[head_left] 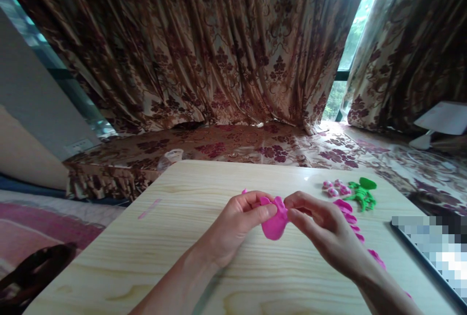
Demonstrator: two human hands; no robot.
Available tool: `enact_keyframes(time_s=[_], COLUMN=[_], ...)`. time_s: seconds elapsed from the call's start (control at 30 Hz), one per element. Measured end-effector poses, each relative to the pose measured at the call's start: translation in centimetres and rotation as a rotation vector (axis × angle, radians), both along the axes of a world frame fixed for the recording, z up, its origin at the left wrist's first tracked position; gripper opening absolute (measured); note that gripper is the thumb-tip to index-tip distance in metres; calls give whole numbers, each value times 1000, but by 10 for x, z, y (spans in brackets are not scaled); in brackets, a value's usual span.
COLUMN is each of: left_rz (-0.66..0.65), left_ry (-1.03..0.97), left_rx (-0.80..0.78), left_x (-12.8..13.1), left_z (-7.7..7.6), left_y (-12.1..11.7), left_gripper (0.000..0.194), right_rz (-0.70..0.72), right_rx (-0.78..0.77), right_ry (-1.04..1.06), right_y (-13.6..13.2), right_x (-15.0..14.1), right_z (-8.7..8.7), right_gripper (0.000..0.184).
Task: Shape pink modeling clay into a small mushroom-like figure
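Observation:
My left hand [241, 220] pinches a bright pink, petal-shaped piece [274, 227] between thumb and fingers, above the middle of the table. The piece has a broad rounded lower lobe and smaller lobes at its top. At its right edge, the thumb and forefinger of my right hand [324, 222] are closed on it. A small pink tip [244, 191] shows just behind my left hand. More pink petal pieces [350, 217] lie in a row beyond and beside my right hand, which partly hides them.
Green stem-like pieces with a leaf [362, 194] and several small pink-and-white balls [332, 189] lie at the table's back right. A dark-edged device [430, 261] with a blurred screen lies at the right. A pink strip [149, 209] is on the left of the wooden table [175, 251].

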State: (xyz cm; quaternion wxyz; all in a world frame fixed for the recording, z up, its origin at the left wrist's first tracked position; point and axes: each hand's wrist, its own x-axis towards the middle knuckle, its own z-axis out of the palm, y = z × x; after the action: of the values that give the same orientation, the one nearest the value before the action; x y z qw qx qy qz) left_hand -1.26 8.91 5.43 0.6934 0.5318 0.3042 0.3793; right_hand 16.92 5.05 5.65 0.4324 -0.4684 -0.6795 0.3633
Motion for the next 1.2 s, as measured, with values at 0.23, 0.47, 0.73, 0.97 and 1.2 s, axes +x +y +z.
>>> enact_keyframes(time_s=[0.23,0.47,0.73,0.97,1.2], left_rz=[-72,-47,-95,-70,-69], left_ry=[65,52,134,176,249], left_rx=[58,50,54,86,143], left_x=[-1,-1,1,2,4], left_z=[-2,-6,-5,-3,-8], left_y=[-1,0,-2,-3,-3], left_gripper=[16,13,14,11,13], right_rz=[-8,-5,-69,2,-58], right_rx=[32,34,84,144,143], right_ry=[1,20,35,-43,25], right_y=[0,1,2,0,0], right_x=[-4,-3,-2,-4,-2], right_z=[3,-1,-3,1,-1], right_gripper=[21,17,17,8,13])
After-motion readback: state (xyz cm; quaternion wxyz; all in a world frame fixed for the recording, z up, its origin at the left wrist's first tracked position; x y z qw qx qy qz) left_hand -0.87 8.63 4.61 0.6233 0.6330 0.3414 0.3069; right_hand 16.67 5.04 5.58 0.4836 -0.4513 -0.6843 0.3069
